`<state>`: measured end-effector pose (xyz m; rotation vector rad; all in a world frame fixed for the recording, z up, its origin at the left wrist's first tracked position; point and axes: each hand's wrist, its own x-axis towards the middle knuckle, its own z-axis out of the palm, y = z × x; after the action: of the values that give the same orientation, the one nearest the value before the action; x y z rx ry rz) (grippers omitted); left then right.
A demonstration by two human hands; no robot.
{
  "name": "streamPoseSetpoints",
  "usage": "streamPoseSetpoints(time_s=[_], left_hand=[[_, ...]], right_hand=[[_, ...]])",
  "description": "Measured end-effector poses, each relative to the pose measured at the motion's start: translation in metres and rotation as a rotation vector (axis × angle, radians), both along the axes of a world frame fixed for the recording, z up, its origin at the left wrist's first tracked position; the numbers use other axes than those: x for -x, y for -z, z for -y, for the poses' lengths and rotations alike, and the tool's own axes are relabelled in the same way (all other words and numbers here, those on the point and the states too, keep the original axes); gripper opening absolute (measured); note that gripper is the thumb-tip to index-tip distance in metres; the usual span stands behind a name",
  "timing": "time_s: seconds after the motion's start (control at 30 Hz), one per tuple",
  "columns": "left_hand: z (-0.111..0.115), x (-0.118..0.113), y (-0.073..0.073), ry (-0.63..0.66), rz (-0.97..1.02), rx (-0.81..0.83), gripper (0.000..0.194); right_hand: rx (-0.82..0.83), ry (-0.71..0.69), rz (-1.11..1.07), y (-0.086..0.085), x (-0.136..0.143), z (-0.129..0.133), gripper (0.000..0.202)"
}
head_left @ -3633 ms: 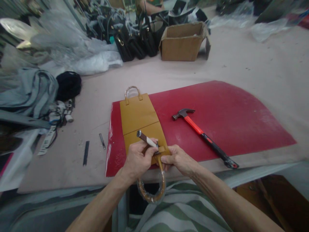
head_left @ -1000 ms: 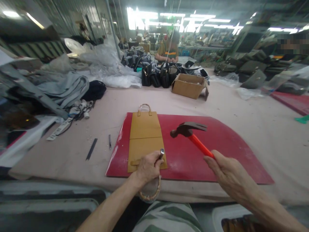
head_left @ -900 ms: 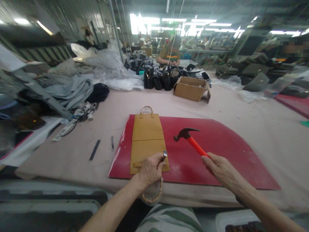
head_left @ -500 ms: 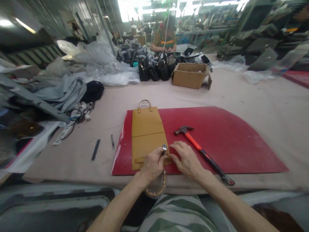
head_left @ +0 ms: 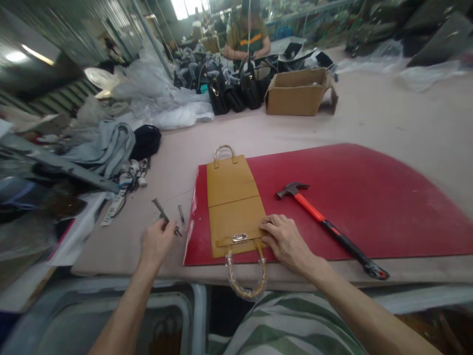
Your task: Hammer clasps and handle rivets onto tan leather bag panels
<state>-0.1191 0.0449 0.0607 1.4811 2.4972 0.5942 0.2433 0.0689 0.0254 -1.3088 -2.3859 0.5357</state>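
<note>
A mustard-coloured handbag panel (head_left: 234, 197) lies flat, with a plastic-wrapped handle at each end and a silver clasp (head_left: 239, 237) near its lower edge. My right hand (head_left: 290, 241) grips the panel's lower right edge between thumb and curled fingers. To the left, off the red mat, my left hand (head_left: 158, 241) pinches a dark, narrow metal strip (head_left: 160, 209) just over the table. A small metal rod (head_left: 181, 215) lies beside that hand. The lower handle (head_left: 247, 291) hangs over the table's front edge. Right of the panel rests a claw hammer (head_left: 314, 212) with an orange-black grip.
Under the panel is a red mat (head_left: 354, 197). Farther back stand black handbags (head_left: 231, 93) and an open cardboard box (head_left: 295, 96). Plastic wrapping (head_left: 148, 93), grey cloth and a power strip (head_left: 114, 207) occupy the left. A person (head_left: 247, 39) sits across the table.
My left hand has left the panel and moved left, taking hold of the dark strip. The clasp and lower handle are now uncovered. My right hand stays at the panel's edge. The view has shifted.
</note>
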Motion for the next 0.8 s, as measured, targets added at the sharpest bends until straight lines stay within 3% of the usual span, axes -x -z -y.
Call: streamPoseSetpoints(time_s=[0.1,0.17,0.3,0.47,0.57,0.7,0.8], left_hand=[[0.017,0.027,0.003,-0.048,-0.228,0.345,0.039],[0.022,0.032,0.007,-0.087,-0.259,0.435,0.039],[0.02,0.027,0.013,-0.128,-0.262,0.454,0.04],[0.021,0.007,0.009,-0.082,-0.323,0.386,0.044],[0.031,-0.019,0.01,0.09,-0.33,0.241,0.035],[0.044,-0.068,0.017,0.596,-0.135,-0.014,0.02],[0.043,-0.098,0.021,0.778,-0.172,-0.05,0.016]], right_hand=[[-0.047,-0.038,-0.001,0.009,-0.001,-0.004,0.017],[-0.088,-0.083,-0.02,0.017,-0.002,-0.008,0.017],[-0.185,-0.13,-0.018,0.022,-0.002,-0.013,0.019],[-0.214,-0.198,0.159,0.002,0.007,-0.013,0.02],[-0.167,-0.291,0.285,-0.011,0.013,-0.013,0.018],[-0.208,-0.371,0.377,-0.014,0.015,-0.012,0.018],[-0.287,-0.421,0.423,-0.01,0.014,-0.008,0.02]])
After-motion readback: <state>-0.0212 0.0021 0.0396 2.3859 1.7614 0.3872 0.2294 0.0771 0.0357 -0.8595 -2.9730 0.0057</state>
